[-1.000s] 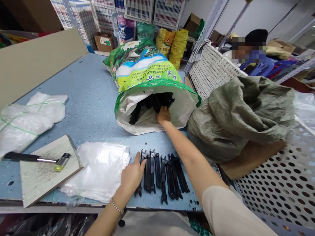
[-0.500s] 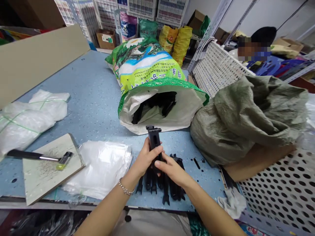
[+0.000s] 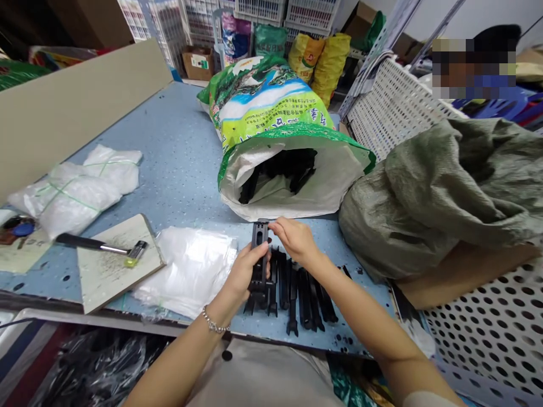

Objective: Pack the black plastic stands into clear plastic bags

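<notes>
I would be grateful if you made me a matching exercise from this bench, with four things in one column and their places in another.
Things:
1. black plastic piece
2. black-handled tool
3. loose clear plastic sheets
4. grey-green woven sack

Places:
A. lying on a pale board
B. slumped beside the printed bag
C. gripped in the left hand
D. on the blue bench, between the board and the row of black parts

Pairs: 1-C, 2-A, 3-D, 4-B.
</notes>
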